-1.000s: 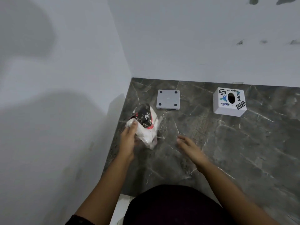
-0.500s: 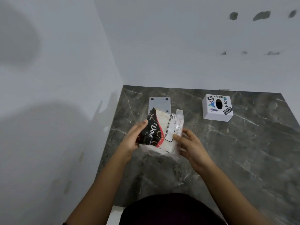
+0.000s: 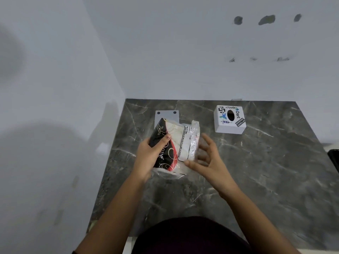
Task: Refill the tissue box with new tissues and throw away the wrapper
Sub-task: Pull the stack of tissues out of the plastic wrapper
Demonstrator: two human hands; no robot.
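room: white walls meet in a corner at 11 o'clock; a dark marbled counter (image 3: 256,171) fills the lower right.
wall: grey patches high at 1 o'clock.
pack (image 3: 174,145): a soft tissue pack in its wrapper, black and red print on the left part, pale with a boxed text label in the middle, clear crinkled plastic on the right edge; held tilted above the counter near the middle of the view.
left hand (image 3: 148,156): wrapped around the pack's left, dark end, thumb pressed on the front face, fingers hidden behind it.
right hand (image 3: 209,160): spread wide, fingers loose and blurred, just beside the pack's clear right edge; i cannot tell if any fingertip touches the plastic; it grips nothing.
box (image 3: 230,119): white tissue box with stickers and a dark oval slot on top, on the counter at 1 o'clock from the pack, well apart from both hands.
plate (image 3: 166,115): flat grey square with dark round dots at its corners, lying on the counter at 12 o'clock, partly hidden behind the pack.
person: bare forearms reach in from 6 o'clock, over dark clothing at the bottom edge.
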